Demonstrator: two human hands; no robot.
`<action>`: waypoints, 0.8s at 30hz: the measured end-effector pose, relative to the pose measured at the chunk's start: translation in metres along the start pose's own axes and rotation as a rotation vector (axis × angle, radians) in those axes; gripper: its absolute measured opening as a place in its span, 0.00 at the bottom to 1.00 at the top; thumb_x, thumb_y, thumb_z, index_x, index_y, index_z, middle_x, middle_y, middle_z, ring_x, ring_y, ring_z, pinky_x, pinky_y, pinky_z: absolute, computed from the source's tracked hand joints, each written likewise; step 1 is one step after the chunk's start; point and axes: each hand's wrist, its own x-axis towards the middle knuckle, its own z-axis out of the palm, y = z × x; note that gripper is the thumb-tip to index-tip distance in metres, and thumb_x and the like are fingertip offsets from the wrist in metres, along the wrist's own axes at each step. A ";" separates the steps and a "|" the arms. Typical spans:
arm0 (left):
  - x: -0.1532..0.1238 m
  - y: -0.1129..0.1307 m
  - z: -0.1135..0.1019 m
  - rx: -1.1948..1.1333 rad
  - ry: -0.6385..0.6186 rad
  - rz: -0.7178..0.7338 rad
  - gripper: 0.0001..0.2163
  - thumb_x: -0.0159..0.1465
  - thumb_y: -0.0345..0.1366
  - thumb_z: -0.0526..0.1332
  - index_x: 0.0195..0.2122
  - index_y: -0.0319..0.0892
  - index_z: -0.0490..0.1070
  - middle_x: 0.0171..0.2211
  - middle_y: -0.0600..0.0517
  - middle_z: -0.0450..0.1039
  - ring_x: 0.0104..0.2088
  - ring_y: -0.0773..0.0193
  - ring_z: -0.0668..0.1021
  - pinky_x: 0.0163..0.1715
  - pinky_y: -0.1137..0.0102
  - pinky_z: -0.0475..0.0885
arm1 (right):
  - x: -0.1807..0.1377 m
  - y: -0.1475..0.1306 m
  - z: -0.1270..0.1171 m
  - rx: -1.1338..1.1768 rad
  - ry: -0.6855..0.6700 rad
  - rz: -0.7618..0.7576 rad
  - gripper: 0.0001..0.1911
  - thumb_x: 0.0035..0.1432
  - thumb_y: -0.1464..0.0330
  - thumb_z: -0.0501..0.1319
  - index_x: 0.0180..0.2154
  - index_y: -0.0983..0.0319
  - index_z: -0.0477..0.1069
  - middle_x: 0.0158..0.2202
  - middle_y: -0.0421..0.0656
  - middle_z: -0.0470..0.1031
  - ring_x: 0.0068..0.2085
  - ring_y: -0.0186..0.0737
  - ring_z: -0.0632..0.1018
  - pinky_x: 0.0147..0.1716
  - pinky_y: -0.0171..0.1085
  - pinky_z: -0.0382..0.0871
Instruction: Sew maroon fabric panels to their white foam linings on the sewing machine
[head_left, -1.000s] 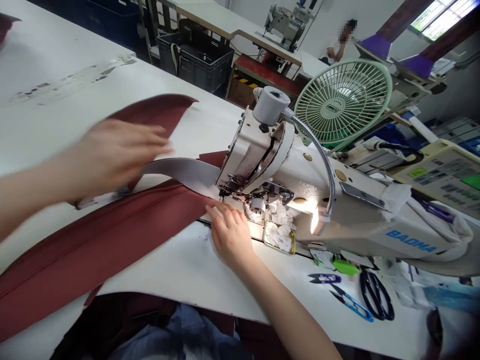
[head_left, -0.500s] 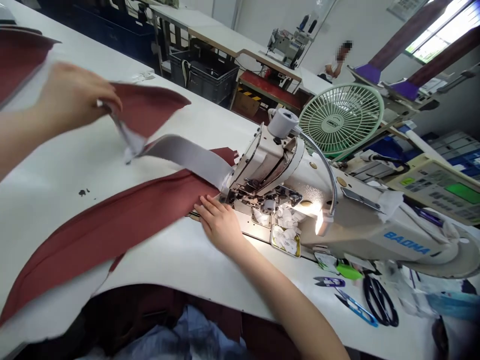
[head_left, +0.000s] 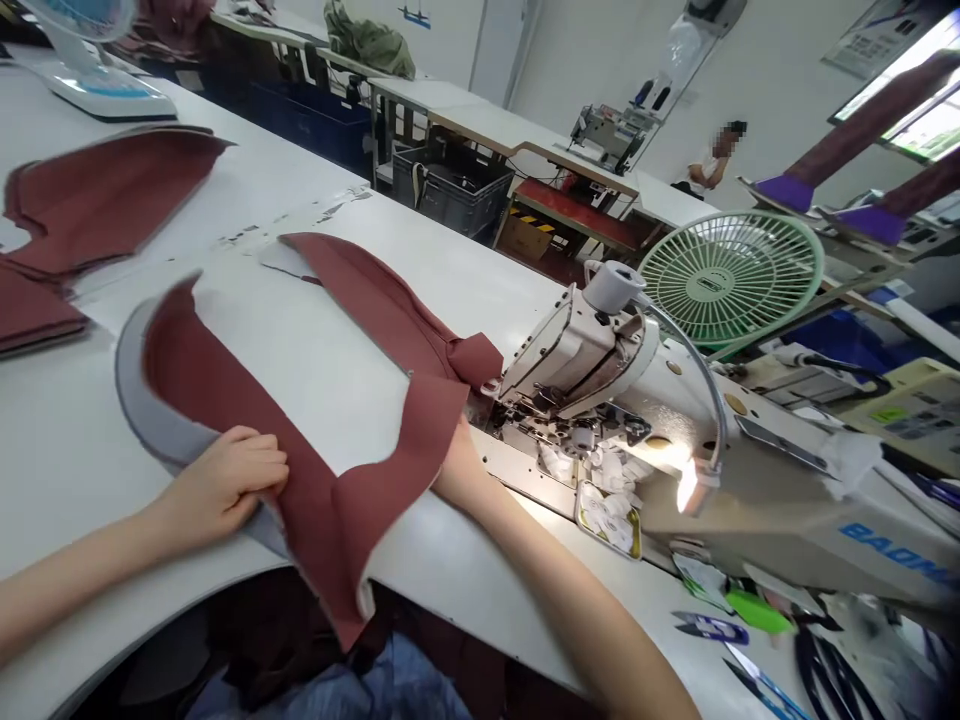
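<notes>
My left hand [head_left: 234, 480] is closed on the near edge of a maroon fabric piece [head_left: 319, 480] with a grey-white backing. This piece curves up at the left and stretches right toward the sewing machine [head_left: 577, 370]. My right hand [head_left: 459, 462] lies beside the machine's needle area, partly under the fabric's right end, its fingers hidden. Behind, a second maroon panel [head_left: 375, 300] with a seam along it lies on the table, its folded end next to the machine head. Whether the two pieces are joined cannot be made out.
Stacked maroon pieces [head_left: 112, 195] lie at the far left near a white-and-blue fan [head_left: 105, 90]. A green fan [head_left: 731, 280] stands behind the machine. A small tray of white scraps [head_left: 609, 515], purple thread snips [head_left: 711, 628] and black-handled scissors [head_left: 832, 670] are at the right.
My left hand has come down from the upper left and now grips the fabric's near edge. The maroon pieces are rearranged, one now lying farther back. The view has swung left.
</notes>
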 end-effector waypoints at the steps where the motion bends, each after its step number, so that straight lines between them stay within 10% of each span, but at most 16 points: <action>1: -0.006 -0.007 0.004 -0.088 -0.028 0.013 0.08 0.53 0.23 0.47 0.24 0.41 0.62 0.24 0.54 0.67 0.29 0.63 0.70 0.42 0.63 0.63 | -0.012 0.005 -0.001 0.007 0.012 0.017 0.16 0.60 0.71 0.62 0.51 0.62 0.72 0.49 0.49 0.75 0.54 0.50 0.73 0.56 0.49 0.69; 7: -0.014 -0.008 -0.014 -0.540 -0.238 -0.005 0.13 0.57 0.29 0.50 0.37 0.44 0.73 0.32 0.53 0.74 0.35 0.61 0.73 0.39 0.70 0.68 | -0.025 0.028 -0.006 0.102 0.314 0.125 0.41 0.60 0.74 0.53 0.71 0.64 0.39 0.70 0.55 0.49 0.69 0.50 0.55 0.63 0.50 0.61; 12: -0.037 0.014 -0.064 -0.414 -0.046 -0.031 0.15 0.68 0.39 0.54 0.55 0.51 0.71 0.55 0.50 0.72 0.56 0.58 0.71 0.58 0.68 0.66 | 0.025 0.031 -0.015 -0.145 0.232 0.097 0.29 0.61 0.77 0.49 0.63 0.61 0.61 0.50 0.52 0.71 0.51 0.50 0.72 0.47 0.44 0.70; 18: -0.158 -0.050 -0.145 0.320 0.502 -0.865 0.26 0.68 0.55 0.48 0.56 0.42 0.68 0.57 0.46 0.70 0.57 0.52 0.70 0.61 0.56 0.62 | 0.048 0.037 -0.008 -0.574 0.211 -0.058 0.26 0.59 0.78 0.51 0.56 0.60 0.70 0.44 0.53 0.75 0.39 0.48 0.73 0.33 0.41 0.70; 21: -0.227 -0.090 -0.159 0.522 0.407 -1.513 0.40 0.64 0.64 0.43 0.60 0.31 0.63 0.60 0.34 0.63 0.57 0.36 0.67 0.52 0.40 0.65 | 0.043 0.036 -0.002 -0.616 0.176 -0.086 0.32 0.57 0.78 0.53 0.63 0.60 0.65 0.52 0.56 0.74 0.43 0.51 0.76 0.37 0.42 0.72; 24: -0.278 -0.121 -0.158 0.342 0.336 -1.653 0.40 0.60 0.68 0.45 0.50 0.33 0.70 0.39 0.41 0.75 0.44 0.43 0.74 0.43 0.47 0.71 | 0.037 0.032 0.001 -0.629 0.134 -0.071 0.33 0.56 0.78 0.53 0.65 0.63 0.64 0.60 0.58 0.69 0.54 0.53 0.75 0.44 0.44 0.72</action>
